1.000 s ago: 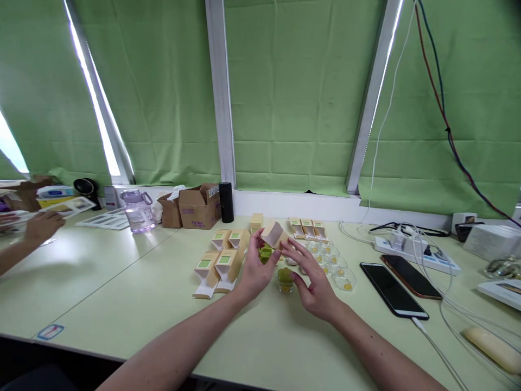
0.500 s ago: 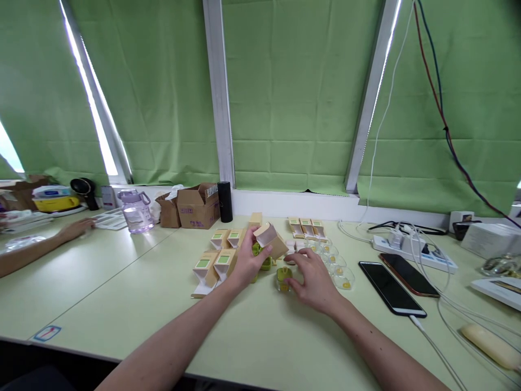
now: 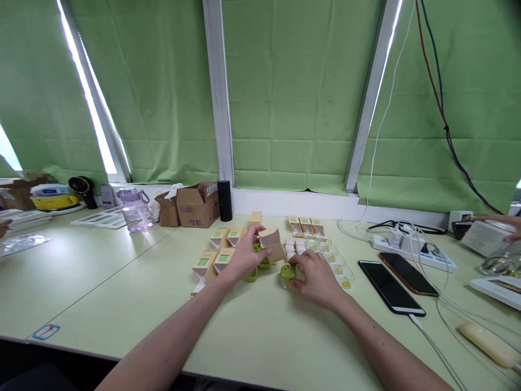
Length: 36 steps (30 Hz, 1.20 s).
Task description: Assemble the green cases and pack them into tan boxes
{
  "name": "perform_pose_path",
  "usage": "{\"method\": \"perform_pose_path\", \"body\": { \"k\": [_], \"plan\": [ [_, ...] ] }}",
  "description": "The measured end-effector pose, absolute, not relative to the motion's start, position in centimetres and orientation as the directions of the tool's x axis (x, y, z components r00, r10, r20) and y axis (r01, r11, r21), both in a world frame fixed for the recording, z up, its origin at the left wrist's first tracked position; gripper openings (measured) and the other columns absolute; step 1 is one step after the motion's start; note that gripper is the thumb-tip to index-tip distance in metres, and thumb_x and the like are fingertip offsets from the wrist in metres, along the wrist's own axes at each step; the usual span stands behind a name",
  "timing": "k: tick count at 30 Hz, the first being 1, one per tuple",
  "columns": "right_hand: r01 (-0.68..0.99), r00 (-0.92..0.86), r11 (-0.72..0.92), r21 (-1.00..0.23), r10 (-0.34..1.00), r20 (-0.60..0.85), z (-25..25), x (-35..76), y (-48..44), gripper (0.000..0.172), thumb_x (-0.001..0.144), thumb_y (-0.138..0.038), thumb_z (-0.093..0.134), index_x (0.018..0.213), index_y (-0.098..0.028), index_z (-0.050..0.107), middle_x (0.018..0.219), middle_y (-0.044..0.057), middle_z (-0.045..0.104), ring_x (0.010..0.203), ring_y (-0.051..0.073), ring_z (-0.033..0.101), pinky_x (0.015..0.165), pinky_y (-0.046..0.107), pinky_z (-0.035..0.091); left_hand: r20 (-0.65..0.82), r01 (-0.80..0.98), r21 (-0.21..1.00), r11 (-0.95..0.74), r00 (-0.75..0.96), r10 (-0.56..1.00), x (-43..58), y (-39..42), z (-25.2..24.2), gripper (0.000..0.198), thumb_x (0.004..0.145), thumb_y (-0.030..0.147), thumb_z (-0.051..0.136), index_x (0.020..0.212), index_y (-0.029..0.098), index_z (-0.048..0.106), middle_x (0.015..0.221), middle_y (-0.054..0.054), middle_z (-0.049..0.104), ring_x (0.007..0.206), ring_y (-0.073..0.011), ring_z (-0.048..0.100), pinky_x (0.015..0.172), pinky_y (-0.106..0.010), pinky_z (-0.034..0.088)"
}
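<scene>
My left hand (image 3: 247, 253) is closed around a small tan cardboard box (image 3: 277, 251), tilted above the table with its pale flap standing up. My right hand (image 3: 316, 276) pinches a small clear container with a green lid (image 3: 287, 272), low at the tabletop just below the box. Several more green lids (image 3: 251, 276) lie partly hidden behind my left hand. White round pieces (image 3: 290, 247) stand in a cluster behind my right fingers. To their right are rows of clear cups (image 3: 338, 270) with yellow spots inside.
Tan boxes with green labels (image 3: 202, 263) stand left of my hands; open ones (image 3: 307, 227) stand behind. Two phones (image 3: 391, 288), cables and a power strip (image 3: 415, 252) lie right. A purple water jug (image 3: 135, 210) stands left. Another person's hand (image 3: 504, 221) shows at the right edge.
My right fingers have closed on the green-lidded container, which sits slightly further right. The box in my left hand has tilted. A co-worker's arm has drawn back left; another hand has appeared at right.
</scene>
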State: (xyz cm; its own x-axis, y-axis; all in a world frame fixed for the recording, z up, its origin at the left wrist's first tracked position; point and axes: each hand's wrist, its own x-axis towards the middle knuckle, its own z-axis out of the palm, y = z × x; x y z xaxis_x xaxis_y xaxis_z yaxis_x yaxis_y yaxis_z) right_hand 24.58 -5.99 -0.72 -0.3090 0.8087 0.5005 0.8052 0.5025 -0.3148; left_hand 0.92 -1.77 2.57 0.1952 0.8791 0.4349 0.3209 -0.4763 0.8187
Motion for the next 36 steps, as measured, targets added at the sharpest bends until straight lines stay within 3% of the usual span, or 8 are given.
{"method": "perform_pose_path", "body": {
  "k": [5,9,15,20,28,32,36],
  "plan": [
    [0.806,-0.129,0.416,-0.421,0.818,0.561,-0.2,25.6,-5.3,0.023,0.077,-0.024,0.076,0.100,-0.026,0.073,0.099,0.008,0.073,0.097,0.032,0.066,0.087,0.045,0.049,0.454,0.389,0.779,-0.491,0.190,0.871,0.8,-1.7,2.4,0.053,0.078,0.029,0.078,0.126,0.024,0.057,0.130,-0.010,0.066,0.111,-0.0287,0.066,0.097,-0.046,0.053],
    [0.759,0.019,0.391,-0.521,0.786,0.618,0.2,26.4,-4.6,0.025,0.078,-0.027,0.071,0.102,-0.025,0.070,0.105,0.008,0.073,0.101,0.033,0.065,0.092,0.050,0.050,0.495,0.416,0.739,-0.530,0.199,0.846,0.8,-2.0,2.8,0.054,0.075,0.032,0.081,0.124,0.024,0.060,0.119,-0.008,0.069,0.109,-0.0297,0.063,0.098,-0.047,0.051],
    [0.645,0.189,0.424,-0.636,0.719,0.669,0.6,27.0,-4.5,0.031,0.085,-0.041,0.066,0.110,-0.022,0.069,0.105,0.010,0.071,0.094,0.030,0.064,0.089,0.048,0.050,0.403,0.452,0.728,-0.516,0.327,0.855,1.4,-3.0,2.9,0.052,0.071,0.027,0.081,0.118,0.025,0.061,0.110,-0.006,0.070,0.101,-0.0284,0.065,0.088,-0.040,0.053],
    [0.576,0.230,0.461,-0.675,0.701,0.675,0.6,26.8,-4.6,0.036,0.086,-0.045,0.068,0.112,-0.021,0.069,0.105,0.011,0.072,0.095,0.030,0.064,0.088,0.046,0.050,0.336,0.526,0.662,-0.533,0.428,0.839,2.2,-3.8,1.8,0.049,0.073,0.026,0.080,0.118,0.025,0.062,0.106,-0.008,0.070,0.104,-0.0311,0.063,0.087,-0.040,0.051],
    [0.523,0.256,0.470,-0.711,0.709,0.657,0.3,26.8,-4.5,0.040,0.086,-0.048,0.071,0.113,-0.019,0.072,0.108,0.012,0.073,0.095,0.029,0.065,0.087,0.045,0.050,0.294,0.558,0.634,-0.535,0.466,0.834,2.6,-4.2,1.7,0.057,0.072,0.027,0.082,0.123,0.024,0.057,0.123,-0.012,0.066,0.114,-0.0349,0.056,0.095,-0.046,0.049],
    [0.493,0.262,0.476,-0.728,0.717,0.646,0.3,26.7,-4.5,0.040,0.085,-0.049,0.072,0.111,-0.019,0.073,0.105,0.011,0.074,0.092,0.028,0.065,0.086,0.044,0.050,0.480,0.411,0.625,-0.664,0.469,0.742,2.2,-4.4,2.3,0.037,0.083,0.024,0.073,0.116,0.022,0.058,0.127,-0.011,0.061,0.119,-0.0300,0.056,0.104,-0.046,0.047],
    [0.476,0.252,0.482,-0.736,0.727,0.639,0.2,26.7,-4.4,0.040,0.085,-0.049,0.073,0.111,-0.019,0.073,0.106,0.011,0.075,0.092,0.028,0.065,0.085,0.043,0.049,0.591,0.335,0.552,-0.763,0.489,0.642,1.8,-4.2,2.4,0.002,0.086,0.020,0.070,0.087,0.020,0.071,0.130,-0.011,0.059,0.126,-0.0299,0.056,0.113,-0.047,0.043]
  ]
}}
